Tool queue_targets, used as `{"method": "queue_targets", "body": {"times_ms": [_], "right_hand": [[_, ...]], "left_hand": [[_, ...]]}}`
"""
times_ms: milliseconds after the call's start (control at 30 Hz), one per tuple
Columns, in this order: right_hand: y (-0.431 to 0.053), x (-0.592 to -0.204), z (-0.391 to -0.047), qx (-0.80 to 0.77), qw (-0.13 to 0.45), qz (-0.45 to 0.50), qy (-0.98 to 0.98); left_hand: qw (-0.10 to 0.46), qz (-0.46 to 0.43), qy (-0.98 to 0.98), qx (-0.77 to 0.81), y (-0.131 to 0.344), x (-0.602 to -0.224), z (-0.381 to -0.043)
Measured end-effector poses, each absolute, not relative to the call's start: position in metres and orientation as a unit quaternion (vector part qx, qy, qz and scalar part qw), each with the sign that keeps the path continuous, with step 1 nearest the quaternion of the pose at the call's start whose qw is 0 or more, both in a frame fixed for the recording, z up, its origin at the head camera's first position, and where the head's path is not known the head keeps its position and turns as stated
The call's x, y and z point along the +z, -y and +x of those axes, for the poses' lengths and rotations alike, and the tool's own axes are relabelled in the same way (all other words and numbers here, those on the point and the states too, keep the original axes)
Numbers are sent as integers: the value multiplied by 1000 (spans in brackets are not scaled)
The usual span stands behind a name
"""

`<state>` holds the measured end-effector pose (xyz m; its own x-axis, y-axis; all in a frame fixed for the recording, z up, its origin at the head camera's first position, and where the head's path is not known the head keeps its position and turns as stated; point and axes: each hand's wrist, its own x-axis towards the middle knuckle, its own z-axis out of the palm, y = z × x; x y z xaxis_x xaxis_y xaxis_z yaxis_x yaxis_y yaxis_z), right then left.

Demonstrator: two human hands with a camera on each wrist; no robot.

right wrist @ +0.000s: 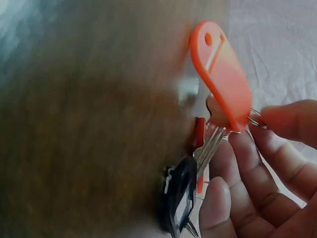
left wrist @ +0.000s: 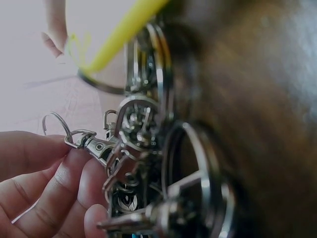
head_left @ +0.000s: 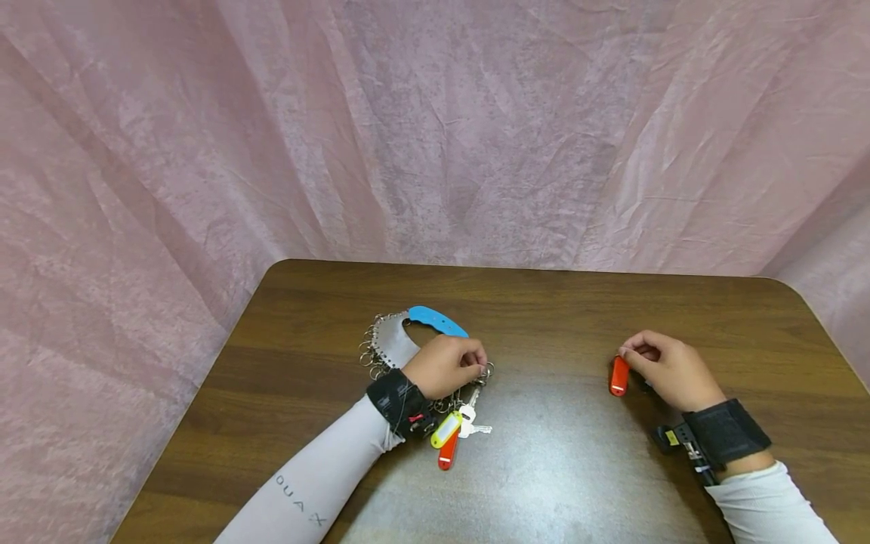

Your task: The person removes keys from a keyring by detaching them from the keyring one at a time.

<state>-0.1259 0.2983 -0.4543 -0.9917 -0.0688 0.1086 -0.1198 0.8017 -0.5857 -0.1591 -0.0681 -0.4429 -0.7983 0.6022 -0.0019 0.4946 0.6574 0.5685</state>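
At the near right end of a key holder, a curved metal plate (head_left: 394,341) with a blue handle (head_left: 438,320), is my left hand (head_left: 442,368). Its thumb and fingers pinch a small swivel clasp (left wrist: 96,147), from which a split ring (left wrist: 57,120) sticks up. Keys (head_left: 467,423), a yellow key tag (head_left: 446,429) and a red key tag (head_left: 446,453) lie just below that hand. Well to the right, my right hand (head_left: 669,370) pinches the ring of an orange-red key tag (right wrist: 225,82). Metal keys (right wrist: 210,146) and a black-headed piece (right wrist: 182,196) hang beneath its fingers.
Several clasps and rings (head_left: 369,351) line the outer edge of the metal plate. Everything is on a brown wooden table (head_left: 544,325) with rounded far corners. A pink curtain (head_left: 476,136) hangs behind it.
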Motion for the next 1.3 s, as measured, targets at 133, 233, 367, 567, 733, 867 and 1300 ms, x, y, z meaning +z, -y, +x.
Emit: {"method": "queue_targets", "body": {"times_ms": [133,233,367,567,733,867,1300], "right_hand": [[-299,-456,-127,305,20,57,950],[-300,-455,-127,303,4,59,951],[-300,-455,-127,300,-3,64,952],[-301,-455,-127,290,-3,69,955],[-301,-454,-125,287,-7,71,955],[-301,-455,-125,289,-14,73,955],[-289,-452,-125,278,55,72,956]], "left_hand": [[99,303,-905,281,68,-442,-159],[100,303,-904,283,68,-440,-160],[100,300,-905,285,67,-438,-160],[103,297,-907,280,67,-438,-162],[105,297,-907,279,67,-438,-163],[106,295,-908,277,67,-439,-163],[112,277,-911,284,72,-438,-161]]}}
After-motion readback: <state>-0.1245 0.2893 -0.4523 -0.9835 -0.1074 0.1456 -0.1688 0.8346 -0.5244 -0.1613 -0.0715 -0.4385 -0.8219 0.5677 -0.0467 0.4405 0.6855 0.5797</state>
